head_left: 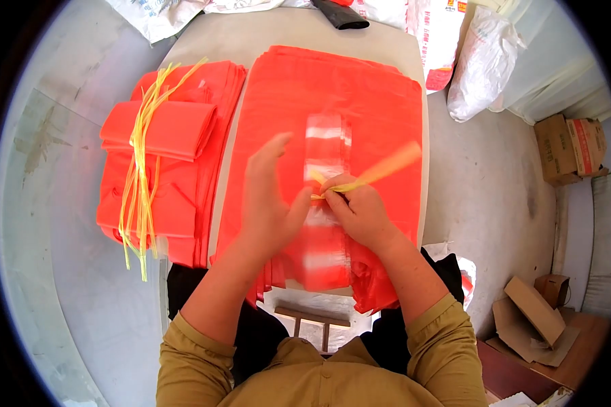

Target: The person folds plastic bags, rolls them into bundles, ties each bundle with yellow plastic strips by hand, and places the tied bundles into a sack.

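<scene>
A narrow folded bundle of plastic point(327, 157), red with see-through whitish bands, lay flat and lengthwise on a broad stack of thin red plastic sheets point(380, 112). A yellow strip point(380, 172) crossed the bundle's middle, pinched together there, its longer end slanting up to the right, blurred.

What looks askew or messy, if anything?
The larger red stack lies flat at its far end, but its near right corner bunches in crumpled folds. At lower right, a cardboard box lies splayed open. Nothing looks spilled.
</scene>
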The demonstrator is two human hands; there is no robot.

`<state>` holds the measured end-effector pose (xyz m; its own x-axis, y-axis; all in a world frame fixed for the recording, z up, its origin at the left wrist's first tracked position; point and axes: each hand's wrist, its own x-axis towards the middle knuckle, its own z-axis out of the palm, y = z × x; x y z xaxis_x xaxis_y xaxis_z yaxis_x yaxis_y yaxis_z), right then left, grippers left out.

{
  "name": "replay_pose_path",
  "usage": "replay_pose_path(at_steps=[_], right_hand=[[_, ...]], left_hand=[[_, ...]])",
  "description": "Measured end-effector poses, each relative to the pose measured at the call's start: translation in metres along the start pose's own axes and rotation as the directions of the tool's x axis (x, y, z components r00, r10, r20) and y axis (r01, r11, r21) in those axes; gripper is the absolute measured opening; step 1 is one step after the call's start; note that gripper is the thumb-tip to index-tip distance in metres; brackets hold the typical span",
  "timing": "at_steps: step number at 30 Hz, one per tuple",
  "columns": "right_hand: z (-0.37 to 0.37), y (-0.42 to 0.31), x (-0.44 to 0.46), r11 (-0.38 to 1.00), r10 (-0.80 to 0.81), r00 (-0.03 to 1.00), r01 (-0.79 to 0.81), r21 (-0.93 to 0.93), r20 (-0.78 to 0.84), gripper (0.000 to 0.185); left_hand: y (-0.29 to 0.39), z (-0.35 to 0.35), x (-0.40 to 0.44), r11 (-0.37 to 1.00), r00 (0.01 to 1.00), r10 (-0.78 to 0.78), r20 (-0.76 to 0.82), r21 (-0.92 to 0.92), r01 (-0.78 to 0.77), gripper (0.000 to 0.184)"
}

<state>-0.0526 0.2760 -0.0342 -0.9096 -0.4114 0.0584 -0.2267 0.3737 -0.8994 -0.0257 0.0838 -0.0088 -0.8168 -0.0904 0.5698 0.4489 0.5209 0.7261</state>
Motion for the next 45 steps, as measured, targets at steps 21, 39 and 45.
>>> replay_pose_path(at_steps=[21, 39, 45], right_hand=[[0.004, -0.009, 0.001, 0.905, -0.352, 0.930, 0.309, -0.293, -0.107, 0.029], [0.004, -0.018, -0.005, 0.967, 0.149, 0.987, -0.133, 0.219, -0.060, 0.029], [-0.016, -0.019, 0.000, 0.908, 0.184, 0.955, -0.256, 0.332, 0.232, 0.017]], left_hand=[[-0.011, 0.011, -0.009, 0.840, 0.755, -0.506, 0.418, 0.039, 0.542, 0.015], [-0.009, 0.007, -0.014, 0.804, 0.729, -0.538, 0.423, -0.002, 0.594, 0.014], [-0.013, 0.009, -0.014, 0.743, 0.691, -0.573, 0.440, -0.078, 0.665, 0.013]])
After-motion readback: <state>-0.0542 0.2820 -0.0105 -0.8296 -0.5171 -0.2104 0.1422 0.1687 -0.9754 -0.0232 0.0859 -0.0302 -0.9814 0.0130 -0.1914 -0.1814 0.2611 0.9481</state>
